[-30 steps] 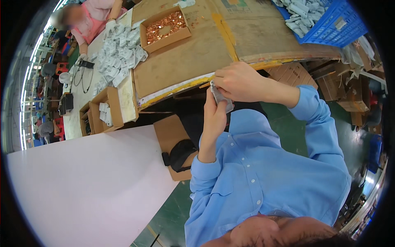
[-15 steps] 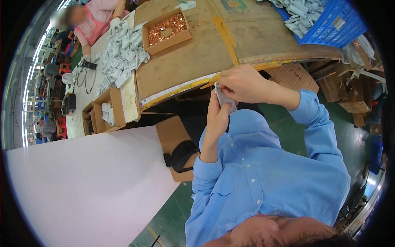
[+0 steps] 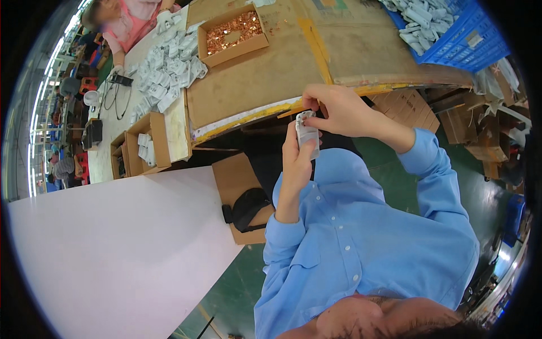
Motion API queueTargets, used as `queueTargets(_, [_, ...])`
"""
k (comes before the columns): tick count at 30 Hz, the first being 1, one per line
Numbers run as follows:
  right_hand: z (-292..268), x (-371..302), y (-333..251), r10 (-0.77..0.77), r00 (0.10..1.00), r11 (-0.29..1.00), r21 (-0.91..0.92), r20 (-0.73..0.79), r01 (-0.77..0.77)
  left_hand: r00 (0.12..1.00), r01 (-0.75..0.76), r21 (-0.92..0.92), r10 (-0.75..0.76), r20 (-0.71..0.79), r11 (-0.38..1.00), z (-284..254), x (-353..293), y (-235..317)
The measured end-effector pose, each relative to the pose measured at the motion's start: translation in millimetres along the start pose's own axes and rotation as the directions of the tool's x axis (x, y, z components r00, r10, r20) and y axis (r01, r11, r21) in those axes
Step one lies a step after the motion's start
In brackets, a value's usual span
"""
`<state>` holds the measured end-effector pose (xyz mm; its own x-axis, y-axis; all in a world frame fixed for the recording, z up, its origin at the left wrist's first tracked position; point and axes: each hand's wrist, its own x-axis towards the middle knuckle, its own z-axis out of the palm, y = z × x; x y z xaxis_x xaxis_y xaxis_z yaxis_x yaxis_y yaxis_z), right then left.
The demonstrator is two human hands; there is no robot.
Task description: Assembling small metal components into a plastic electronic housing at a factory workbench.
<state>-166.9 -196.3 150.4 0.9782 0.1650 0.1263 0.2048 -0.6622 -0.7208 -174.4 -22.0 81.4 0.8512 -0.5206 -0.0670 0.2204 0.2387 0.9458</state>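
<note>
Left hand point(image 3: 297, 155) clamps a pale plastic casing point(image 3: 307, 135) between thumb and fingers, the piece held up in the air just off the near edge of the desk point(image 3: 254, 79). Right hand point(image 3: 341, 110) bends over the casing's far end, thumb and fingers curled close; cannot tell whether they pinch anything small. On the desk, an open carton point(image 3: 240, 51) of copper-coloured bits point(image 3: 248, 25) sits right beside a heap of pale parts point(image 3: 169, 65), blue crate point(image 3: 468, 42) well to the right
</note>
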Motion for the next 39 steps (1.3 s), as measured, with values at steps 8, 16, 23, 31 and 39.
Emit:
queueTargets(8, [6,2,9,-0.06,0.989,0.998,0.002,0.138,0.06,0.996,0.041,0.147,-0.029,-0.081,0.988,-1,-2,3])
queueTargets(16, [16,2,15,-0.128,0.991,0.986,0.112,0.03,0.124,0.993,0.054,0.315,-0.017,-0.119,0.948,1,2,6])
queueTargets(23, [15,2,13,0.015,0.994,0.996,0.085,0.112,-0.025,0.996,0.016,0.49,0.027,-0.081,0.872,-3,1,5])
queueTargets(31, [17,5,18,0.068,0.982,0.995,0.061,0.175,-0.08,0.997,-0.007,0.54,0.045,-0.058,0.842,0,0,6])
queueTargets(39, [14,4,18,0.043,0.98,0.997,0.061,0.193,-0.056,0.994,0.042,0.412,0.004,-0.111,0.91,-7,2,-4])
